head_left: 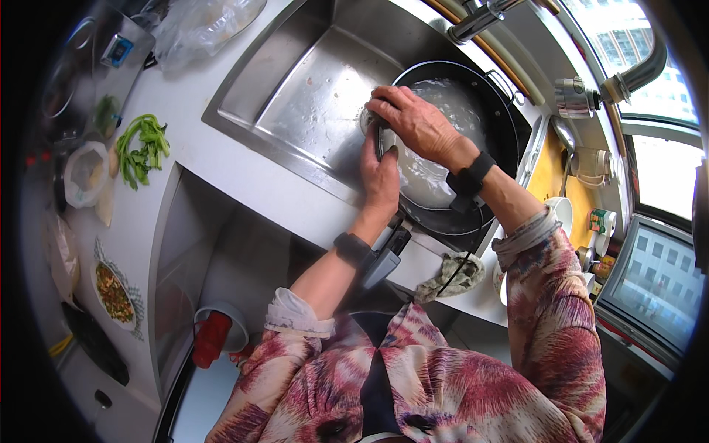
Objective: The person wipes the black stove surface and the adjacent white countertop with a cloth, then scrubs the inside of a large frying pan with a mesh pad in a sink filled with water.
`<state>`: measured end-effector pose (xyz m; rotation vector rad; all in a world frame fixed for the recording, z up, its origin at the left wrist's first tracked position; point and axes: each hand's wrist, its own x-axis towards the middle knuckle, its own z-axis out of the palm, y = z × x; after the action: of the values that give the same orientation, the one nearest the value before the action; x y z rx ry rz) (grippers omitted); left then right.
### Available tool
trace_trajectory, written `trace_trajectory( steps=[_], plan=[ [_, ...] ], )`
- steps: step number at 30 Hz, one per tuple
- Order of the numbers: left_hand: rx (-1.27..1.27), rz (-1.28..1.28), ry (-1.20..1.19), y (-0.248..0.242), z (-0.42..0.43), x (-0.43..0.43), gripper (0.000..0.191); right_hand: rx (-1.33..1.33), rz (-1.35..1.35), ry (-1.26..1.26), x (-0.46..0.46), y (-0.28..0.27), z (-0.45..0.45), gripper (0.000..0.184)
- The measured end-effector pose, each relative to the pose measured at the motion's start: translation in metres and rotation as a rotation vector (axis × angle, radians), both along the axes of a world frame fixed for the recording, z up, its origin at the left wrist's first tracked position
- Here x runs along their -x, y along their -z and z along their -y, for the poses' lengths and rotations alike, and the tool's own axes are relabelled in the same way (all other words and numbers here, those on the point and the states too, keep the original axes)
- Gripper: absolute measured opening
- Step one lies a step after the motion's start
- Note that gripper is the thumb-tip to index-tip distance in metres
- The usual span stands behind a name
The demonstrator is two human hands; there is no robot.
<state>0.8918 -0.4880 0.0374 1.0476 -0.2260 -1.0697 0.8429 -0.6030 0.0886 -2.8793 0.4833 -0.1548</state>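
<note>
A wide dark pan holding cloudy water sits at the right end of a stainless steel sink. My left hand grips the pan's left rim, its thumb on the inner side and its fingers outside. Just above it, my right hand bends over the same rim with curled fingers. Under those fingertips shows a small shiny item, perhaps a scouring pad; my fingers hide most of it. A dark band with a device circles each wrist.
A faucet reaches over the sink's far edge. A crumpled cloth lies on the front counter edge. Leafy green stalks, a dish of chopped food and a plastic bag are leftward. A ladle rests at right.
</note>
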Motion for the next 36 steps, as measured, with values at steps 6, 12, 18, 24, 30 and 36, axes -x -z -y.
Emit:
trace_trajectory(
  steps=[6,12,18,24,30,36],
  plan=[
    [0.019,-0.055,0.012,0.006,-0.003,-0.001,0.058,0.039,0.015,0.114,0.001,0.012,0.040,0.033],
    [0.016,-0.094,0.003,0.009,-0.003,-0.001,0.057,0.101,0.021,0.389,0.025,0.023,0.083,0.033],
    [0.023,-0.097,-0.006,0.010,-0.003,-0.001,0.056,0.123,-0.154,0.671,0.064,0.021,0.108,0.038],
    [0.015,-0.023,-0.018,0.011,-0.001,0.001,0.056,0.118,-0.144,0.640,0.057,0.018,0.104,0.036],
    [-0.009,-0.130,-0.014,-0.001,-0.001,0.000,0.056,0.055,-0.037,0.302,0.012,0.016,0.076,0.035],
    [-0.005,-0.084,-0.027,0.008,-0.003,-0.002,0.055,0.051,0.085,0.174,0.000,0.020,0.044,0.028]
  ],
)
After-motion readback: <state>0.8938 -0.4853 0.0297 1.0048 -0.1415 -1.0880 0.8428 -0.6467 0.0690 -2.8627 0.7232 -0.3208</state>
